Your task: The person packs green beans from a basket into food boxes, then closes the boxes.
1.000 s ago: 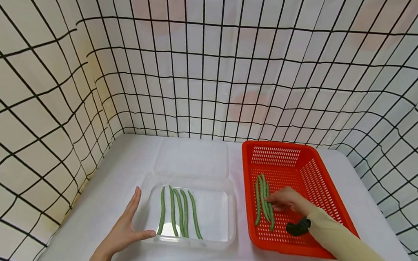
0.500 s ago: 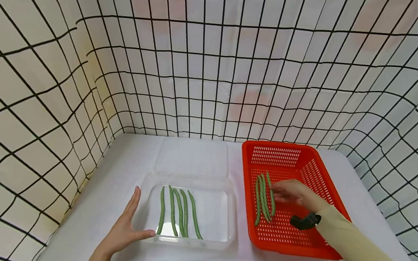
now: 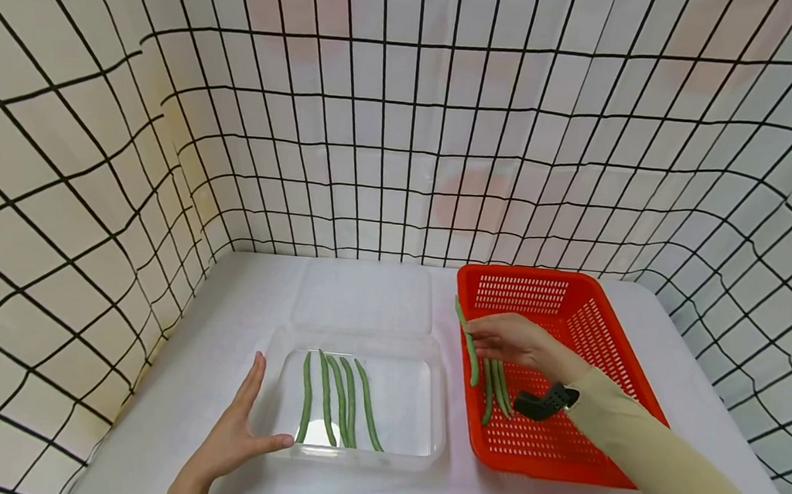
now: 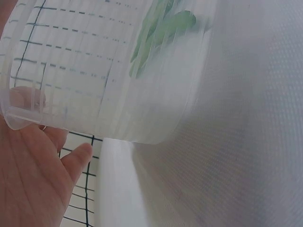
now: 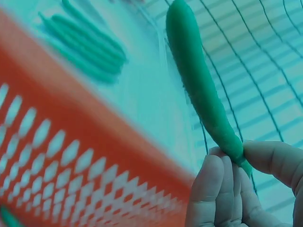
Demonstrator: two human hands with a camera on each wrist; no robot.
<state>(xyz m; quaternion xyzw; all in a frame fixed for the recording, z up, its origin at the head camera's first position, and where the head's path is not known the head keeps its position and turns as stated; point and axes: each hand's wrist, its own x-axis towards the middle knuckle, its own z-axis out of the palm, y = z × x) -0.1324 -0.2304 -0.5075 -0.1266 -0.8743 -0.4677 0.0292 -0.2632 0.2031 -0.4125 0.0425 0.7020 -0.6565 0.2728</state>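
Note:
Between thumb and fingertips, my right hand (image 3: pixel 524 342) pinches a green bean (image 3: pixel 473 365), held over the left rim of the red basket (image 3: pixel 559 475). In the right wrist view that bean (image 5: pixel 195 71) points up and away from the fingers, gripped near one end. A few more green beans (image 3: pixel 488 398) lie in the basket, partly hidden under the hand. My left hand (image 3: pixel 231 429) stays at the near-left corner of a clear plastic box (image 3: pixel 441 413), fingers extended and thumb by the front rim. Several green beans (image 3: pixel 307 395) lie side by side in the box.
A flat translucent lid (image 3: pixel 364 297) lies on the white table (image 3: pixel 245 297) behind the box. White walls with a black grid (image 3: pixel 410 151) enclose the back and both sides. The basket's raised left side stands close to the box.
My right hand has separated one green bean from the others in the basket, lifted it and carried it left to the rim. My left hand and the box have not moved.

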